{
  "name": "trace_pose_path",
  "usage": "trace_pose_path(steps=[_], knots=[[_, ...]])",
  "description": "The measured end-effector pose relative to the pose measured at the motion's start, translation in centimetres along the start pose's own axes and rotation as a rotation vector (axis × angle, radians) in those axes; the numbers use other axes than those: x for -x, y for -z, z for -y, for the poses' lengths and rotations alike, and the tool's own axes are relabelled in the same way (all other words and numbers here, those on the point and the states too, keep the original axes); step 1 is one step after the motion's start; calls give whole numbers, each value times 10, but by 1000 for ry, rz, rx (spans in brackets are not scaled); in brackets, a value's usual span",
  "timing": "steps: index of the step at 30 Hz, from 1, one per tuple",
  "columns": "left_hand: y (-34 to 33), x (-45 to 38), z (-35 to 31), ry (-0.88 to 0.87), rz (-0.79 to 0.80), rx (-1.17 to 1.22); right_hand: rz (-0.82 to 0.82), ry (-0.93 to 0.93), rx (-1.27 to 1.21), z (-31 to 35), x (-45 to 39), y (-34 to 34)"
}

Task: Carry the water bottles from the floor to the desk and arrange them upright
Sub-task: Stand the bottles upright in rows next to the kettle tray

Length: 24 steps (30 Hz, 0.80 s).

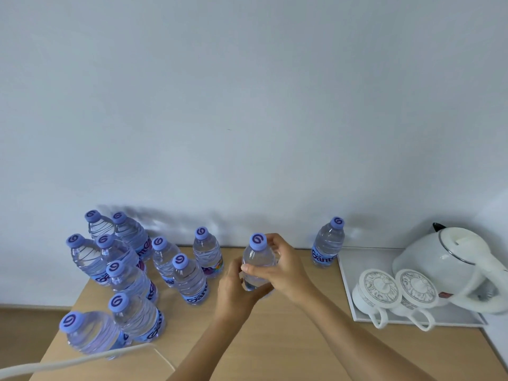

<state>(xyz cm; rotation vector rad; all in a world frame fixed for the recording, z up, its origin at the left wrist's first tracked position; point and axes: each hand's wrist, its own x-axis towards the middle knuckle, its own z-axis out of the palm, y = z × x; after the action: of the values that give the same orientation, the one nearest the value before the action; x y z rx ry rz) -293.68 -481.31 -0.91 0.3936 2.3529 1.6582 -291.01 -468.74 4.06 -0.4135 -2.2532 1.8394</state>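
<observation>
Both hands hold one water bottle (257,264) upright at frame centre over the table (302,339), cap up, right hand (283,266) wrapping its far side, left hand (236,291) cupping its near base, the standing bottles (132,273) clustered to its left

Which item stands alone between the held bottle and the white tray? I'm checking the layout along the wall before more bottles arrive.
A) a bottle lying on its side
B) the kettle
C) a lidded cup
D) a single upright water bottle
D: one upright water bottle stands by the wall, apart from the cluster, between the bottle that both hands hold and the tray with the kettle and cups.
</observation>
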Motion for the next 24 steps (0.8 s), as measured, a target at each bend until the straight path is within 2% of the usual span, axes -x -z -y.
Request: trace_pose_path(steps=[4,7,12,17,24], knots=[[19,-16,4,-16,215,52,137,-15,-9,8,-8,19],[18,-23,2,-52,290,89,209,-16,-48,11,-10,23],[4,-19,3,-42,157,91,270,-34,-6,11,-11,23],[-14,-18,5,-7,39,108,165,-10,9,3,-12,26],[-40,-31,7,51,46,66,76,-42,57,-17,-21,43]])
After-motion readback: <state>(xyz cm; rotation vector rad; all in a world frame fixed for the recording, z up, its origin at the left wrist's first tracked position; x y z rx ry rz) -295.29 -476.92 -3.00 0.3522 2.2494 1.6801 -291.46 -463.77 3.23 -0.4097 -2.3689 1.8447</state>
